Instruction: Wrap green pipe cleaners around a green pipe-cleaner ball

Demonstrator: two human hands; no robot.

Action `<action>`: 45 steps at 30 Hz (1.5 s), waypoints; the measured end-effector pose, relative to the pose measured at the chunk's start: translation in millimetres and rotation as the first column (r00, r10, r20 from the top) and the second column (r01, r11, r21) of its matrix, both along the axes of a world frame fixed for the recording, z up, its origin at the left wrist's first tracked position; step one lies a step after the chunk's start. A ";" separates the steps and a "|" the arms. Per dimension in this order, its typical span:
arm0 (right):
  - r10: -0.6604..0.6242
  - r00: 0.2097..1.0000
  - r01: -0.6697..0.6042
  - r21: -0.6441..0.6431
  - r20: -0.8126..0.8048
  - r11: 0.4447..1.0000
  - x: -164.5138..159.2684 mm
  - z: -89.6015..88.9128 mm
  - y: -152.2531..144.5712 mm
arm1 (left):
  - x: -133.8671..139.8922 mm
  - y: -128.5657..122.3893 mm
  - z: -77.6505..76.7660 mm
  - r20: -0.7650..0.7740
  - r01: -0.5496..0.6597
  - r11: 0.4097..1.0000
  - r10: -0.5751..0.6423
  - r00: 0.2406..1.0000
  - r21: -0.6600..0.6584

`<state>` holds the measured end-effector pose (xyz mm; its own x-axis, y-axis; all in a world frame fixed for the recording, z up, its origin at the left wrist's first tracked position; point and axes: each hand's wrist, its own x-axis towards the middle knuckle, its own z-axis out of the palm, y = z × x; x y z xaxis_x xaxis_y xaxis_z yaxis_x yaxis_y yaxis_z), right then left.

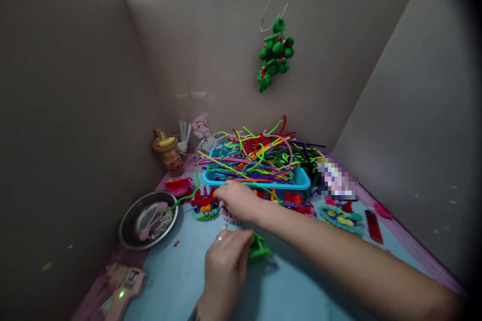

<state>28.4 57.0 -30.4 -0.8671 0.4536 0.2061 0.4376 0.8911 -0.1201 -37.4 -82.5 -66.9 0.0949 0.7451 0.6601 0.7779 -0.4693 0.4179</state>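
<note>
My left hand point(226, 258), with a ring on one finger, is closed on a small bright green pipe-cleaner piece point(259, 251) just above the blue table cover. My right hand point(238, 200) reaches across in front of the tray with its fingers pinched together; what they hold, if anything, I cannot make out. Right beside its fingertips sits a red, orange and blue pipe-cleaner figure point(205, 204). Partly hidden under this hand is a pinkish fuzzy figure point(229, 214). A long green pipe cleaner point(195, 191) curves from the tray towards the metal bowl.
A blue tray point(256, 184) heaped with coloured pipe cleaners stands at the back. The metal bowl point(128, 225) holds white beads and a pink tool. At front left lies a pink glue gun point(126, 286) with a green light. More fuzzy figures point(341, 218) and a red object point(374, 226) lie right.
</note>
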 end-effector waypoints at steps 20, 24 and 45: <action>-0.213 0.971 0.205 0.085 0.109 0.975 -17.9 29.3 11.2 | -4.8 -10.8 4.5 0.145 0.015 1.000 -0.016 0.989 0.005; -0.237 0.914 0.256 0.017 -0.328 0.967 37.8 56.0 8.5 | -6.4 -9.4 2.8 0.249 -0.015 1.000 0.021 0.968 -0.024; -0.173 0.813 0.402 0.321 -0.556 0.858 173.8 10.4 -80.4 | 11.1 -1.9 -1.1 0.372 -0.190 0.982 0.177 0.911 -0.003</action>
